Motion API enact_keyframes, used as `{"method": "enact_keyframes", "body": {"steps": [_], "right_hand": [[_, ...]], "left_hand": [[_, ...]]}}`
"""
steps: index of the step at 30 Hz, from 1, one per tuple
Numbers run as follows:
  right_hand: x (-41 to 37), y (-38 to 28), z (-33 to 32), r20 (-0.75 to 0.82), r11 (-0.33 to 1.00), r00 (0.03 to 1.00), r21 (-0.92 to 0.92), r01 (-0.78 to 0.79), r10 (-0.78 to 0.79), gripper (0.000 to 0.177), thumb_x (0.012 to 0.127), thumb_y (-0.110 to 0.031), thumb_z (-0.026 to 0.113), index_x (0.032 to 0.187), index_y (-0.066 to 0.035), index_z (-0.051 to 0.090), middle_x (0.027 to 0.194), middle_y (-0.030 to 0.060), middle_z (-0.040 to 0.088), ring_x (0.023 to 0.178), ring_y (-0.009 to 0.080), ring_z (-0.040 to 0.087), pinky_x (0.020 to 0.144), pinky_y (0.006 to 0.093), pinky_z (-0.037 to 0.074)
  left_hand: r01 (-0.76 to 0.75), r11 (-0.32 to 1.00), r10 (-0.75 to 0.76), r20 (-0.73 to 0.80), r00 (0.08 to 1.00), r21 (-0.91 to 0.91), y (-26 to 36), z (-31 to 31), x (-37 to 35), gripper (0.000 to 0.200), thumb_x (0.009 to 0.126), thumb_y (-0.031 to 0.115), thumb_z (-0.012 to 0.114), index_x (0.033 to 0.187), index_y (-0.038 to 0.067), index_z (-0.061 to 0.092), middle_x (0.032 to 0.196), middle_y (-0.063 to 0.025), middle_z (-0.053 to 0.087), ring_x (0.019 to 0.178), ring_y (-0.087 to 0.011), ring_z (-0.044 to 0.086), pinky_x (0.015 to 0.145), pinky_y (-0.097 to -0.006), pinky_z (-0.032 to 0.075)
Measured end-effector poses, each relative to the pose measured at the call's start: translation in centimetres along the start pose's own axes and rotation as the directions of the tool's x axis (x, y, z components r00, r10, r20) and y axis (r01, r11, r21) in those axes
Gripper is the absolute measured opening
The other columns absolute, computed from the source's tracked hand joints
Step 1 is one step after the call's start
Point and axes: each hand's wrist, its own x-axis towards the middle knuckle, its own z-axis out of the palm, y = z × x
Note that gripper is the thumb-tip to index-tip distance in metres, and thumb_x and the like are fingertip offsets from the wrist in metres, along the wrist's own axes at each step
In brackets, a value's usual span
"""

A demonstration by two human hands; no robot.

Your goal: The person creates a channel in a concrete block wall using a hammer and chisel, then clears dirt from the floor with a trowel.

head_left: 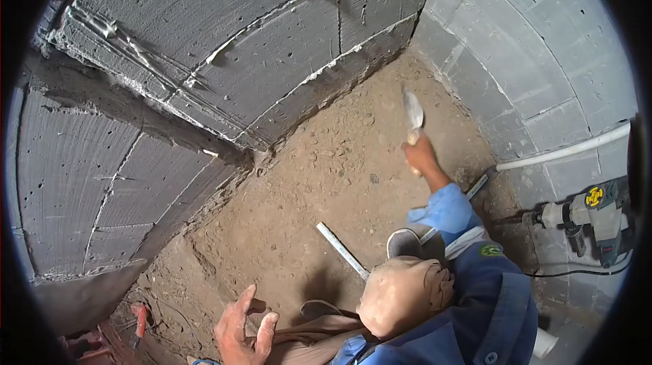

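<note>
My right hand point(421, 154) is closed around the handle of a pointed trowel point(413, 108), held out over the dirt floor with its blade toward the far corner. My left hand point(244, 327) hangs low at the front left, fingers apart and bent, with nothing in it. Beside it is my bent leg, its knee point(397, 297) in tan trousers. A white pipe point(341, 249) lies on the ground just ahead of that knee.
Grey block walls point(278, 59) with mortar joints meet at the far corner. On the right rests a rotary hammer drill point(598, 219) with a black cable, below a white pipe point(567, 153). A red-handled tool point(140, 317) lies at lower left. Loose soil point(326, 154) covers the floor.
</note>
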Motion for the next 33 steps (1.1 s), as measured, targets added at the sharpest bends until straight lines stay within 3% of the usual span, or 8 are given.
{"method": "enact_keyframes", "body": {"steps": [2,5,13,19,23,26,29,33], "right_hand": [[3.5,-3.5,-2.3,-0.022,0.919,0.993,-0.382,0.098,-0.115,0.05,0.082,-0.016,0.06,0.125,0.005,0.046,0.101,0.0299,0.064,0.079,0.039,0.067,0.068,0.0452,0.054],[4.2,-8.7,-1.3,0.149,0.954,0.984,-0.296,-0.052,0.099,0.046,0.083,-0.014,0.055,0.121,0.009,0.045,0.103,0.0318,0.063,0.093,0.0434,0.064,0.078,0.0475,0.053],[-1.4,-8.3,-1.4,0.39,0.752,0.919,-0.59,0.293,-0.052,0.045,0.08,-0.009,0.055,0.121,0.007,0.047,0.099,0.0288,0.065,0.094,0.0422,0.065,0.081,0.0483,0.051],[3.8,-9.2,-1.5,0.287,0.955,0.945,-0.287,-0.073,0.159,0.047,0.08,-0.009,0.055,0.124,0.006,0.046,0.099,0.0287,0.065,0.092,0.0413,0.065,0.079,0.0468,0.052],[-0.1,-8.4,-0.4,0.237,0.853,0.969,-0.518,0.067,0.068,0.059,0.081,-0.009,0.057,0.134,0.009,0.037,0.111,0.0295,0.062,0.107,0.0371,0.062,0.091,0.0442,0.049],[-2.0,-6.6,-2.6,0.416,0.797,0.906,-0.572,0.193,0.079,0.06,0.08,-0.011,0.058,0.134,0.006,0.038,0.113,0.0282,0.062,0.108,0.0367,0.062,0.091,0.0432,0.049],[-0.6,-4.6,-2.5,0.328,0.957,0.937,-0.288,-0.02,0.118,0.062,0.078,-0.016,0.062,0.135,-0.002,0.04,0.116,0.0261,0.061,0.108,0.0391,0.061,0.09,0.046,0.049],[-1.6,-5.6,3.1,0.314,0.924,0.949,-0.353,0.148,-0.032,0.063,0.078,-0.013,0.062,0.134,0.002,0.037,0.113,0.0282,0.062,0.106,0.0417,0.061,0.089,0.0469,0.049]], "left_hand": [[0.019,1.0,-0.019,0.003,1.0,0.019,0.1,-0.2,-0.1,0.042,0.085,0.012,0.07,0.126,0.005,0.059,0.09,-0.015,0.065,0.08,-0.0281,0.063,0.074,-0.0355,0.05],[0.006,1.0,-0.006,-0.008,1.0,-0.001,0.0,-0.3,-0.3,0.043,0.085,0.012,0.07,0.126,0.005,0.059,0.09,-0.0148,0.065,0.08,-0.0289,0.063,0.074,-0.0354,0.05],[-0.123,0.992,0.123,-0.016,0.992,-0.004,-0.6,0.5,1.4,0.05,0.074,0.012,0.078,0.12,0.001,0.061,0.083,-0.0155,0.067,0.077,-0.0265,0.068,0.073,-0.0346,0.053],[-0.122,0.992,0.121,0.054,0.991,0.015,1.2,0.3,0.1,0.043,0.085,0.011,0.069,0.126,0.004,0.059,0.089,-0.0148,0.064,0.079,-0.0301,0.063,0.074,-0.0349,0.05],[-0.09,0.996,0.09,-0.014,0.996,0.005,0.7,-0.1,0.8,0.043,0.084,0.013,0.069,0.125,0.004,0.059,0.089,-0.0144,0.064,0.081,-0.0289,0.063,0.074,-0.0344,0.05],[-0.11,0.994,0.11,-0.053,0.992,-0.007,0.8,1.1,1.3,0.049,0.074,0.005,0.074,0.12,-0.003,0.06,0.084,-0.0152,0.066,0.075,-0.0254,0.066,0.071,-0.0338,0.051],[-0.12,0.993,0.12,-0.024,0.992,0.001,1.2,1.3,1.0,0.049,0.073,0.006,0.074,0.119,-0.003,0.06,0.085,-0.0159,0.066,0.076,-0.0267,0.066,0.071,-0.0338,0.051],[-0.138,0.99,0.138,0.018,0.99,-0.019,0.6,1.3,0.5,0.051,0.072,0.008,0.076,0.12,-0.001,0.06,0.086,-0.0162,0.067,0.076,-0.0276,0.067,0.071,-0.0342,0.051]]}}
